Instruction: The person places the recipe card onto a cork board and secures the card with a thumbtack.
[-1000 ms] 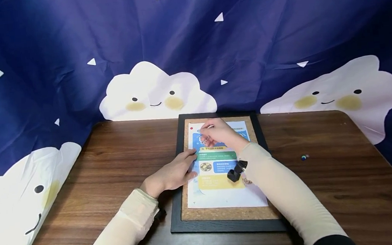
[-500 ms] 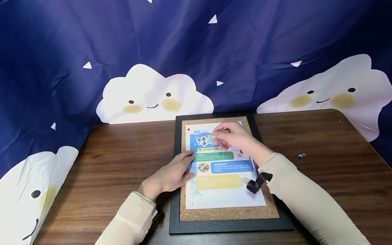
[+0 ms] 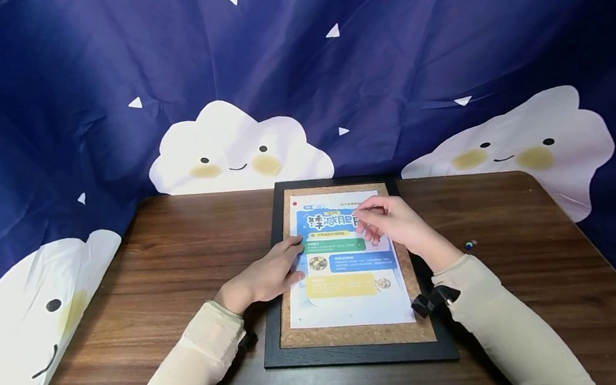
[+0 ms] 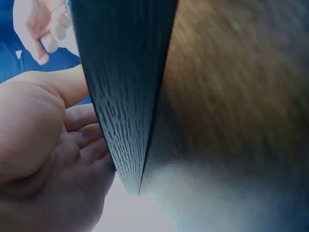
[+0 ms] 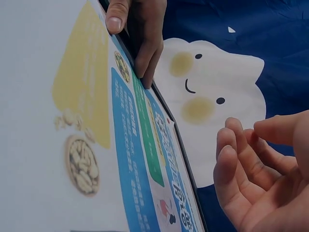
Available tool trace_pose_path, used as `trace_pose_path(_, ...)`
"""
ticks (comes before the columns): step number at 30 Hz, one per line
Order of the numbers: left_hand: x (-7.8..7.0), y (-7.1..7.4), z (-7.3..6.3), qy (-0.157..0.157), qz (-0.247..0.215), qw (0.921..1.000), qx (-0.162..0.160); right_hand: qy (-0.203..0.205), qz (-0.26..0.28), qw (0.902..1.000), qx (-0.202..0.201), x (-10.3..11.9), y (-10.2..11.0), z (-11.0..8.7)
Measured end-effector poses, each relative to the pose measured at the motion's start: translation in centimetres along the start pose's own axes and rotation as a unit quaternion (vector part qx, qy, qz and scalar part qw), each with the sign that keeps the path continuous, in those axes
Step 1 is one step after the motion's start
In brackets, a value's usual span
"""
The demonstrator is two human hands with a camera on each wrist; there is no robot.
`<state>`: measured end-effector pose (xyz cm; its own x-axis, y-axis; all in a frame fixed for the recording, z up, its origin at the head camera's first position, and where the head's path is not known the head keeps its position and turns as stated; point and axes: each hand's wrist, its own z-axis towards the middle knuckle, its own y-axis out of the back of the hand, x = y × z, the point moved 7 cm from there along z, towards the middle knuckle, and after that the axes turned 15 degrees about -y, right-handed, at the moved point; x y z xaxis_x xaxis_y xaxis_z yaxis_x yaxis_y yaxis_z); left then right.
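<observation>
Facing a printed sheet [image 3: 347,268] lying on a cork board [image 3: 356,335], with a red dot [image 3: 295,203] at the sheet's upper left corner. Resting the left hand [image 3: 265,274] on the board's left side and the sheet's edge, fingers nearly straight, gripping nothing. Holding the right hand [image 3: 396,224] over the sheet's upper right, thumb and forefinger tips almost meeting; being unable to tell whether pinching anything. Seeing small coloured pieces [image 3: 469,244] on the bench [image 3: 526,295].

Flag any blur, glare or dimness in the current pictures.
Head: backdrop darkens toward the upper right, fine print on the sheet too small to read; left wrist: tabletop blurred, washed-out glare at the bottom, but grain clear on the black frame; right wrist: dim overall, the yellow panel on the sheet soft.
</observation>
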<state>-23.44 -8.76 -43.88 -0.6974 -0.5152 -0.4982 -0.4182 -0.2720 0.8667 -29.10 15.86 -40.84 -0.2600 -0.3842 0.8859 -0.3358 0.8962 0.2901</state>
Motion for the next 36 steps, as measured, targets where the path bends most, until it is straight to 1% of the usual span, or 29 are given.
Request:
trace_pose_path(4, -0.1, -0.1, 0.1, -0.005, 0.005, 1.0000, 0.000, 0.003, -0.004, 0.9999, -0.009, -0.6, 0.6, -0.8)
trace_pose_path(13, -0.3, 0.0, -0.1, -0.001, 0.011, 0.9999, 0.001, 0.006, -0.013, 0.9994, -0.031, -2.0, 2.6, -2.9)
trace_pose_path(18, -0.2, -0.1, 0.0, 0.002, 0.008, 1.0000, 0.003, 0.005, -0.016, 0.9988, -0.046, -2.8, 3.7, -4.0)
trace_pose_path(29, 0.0, 0.0, -0.2, 0.004, 0.007, 1.0000, 0.001, 0.022, -0.060, 0.9947, -0.081, -5.1, 6.0, -5.4)
trace_pose_path(32, -0.1, 0.0, -0.2, 0.004, 0.009, 1.0000, 0.002, 0.018, -0.062, 0.9937, -0.092, -5.7, 6.8, -5.7)
trace_pose_path(36, -0.1, 0.0, -0.1, 0.002, 0.010, 0.9999, 0.004, 0.005, -0.064, 0.9923, -0.106, -6.4, 7.7, -6.2)
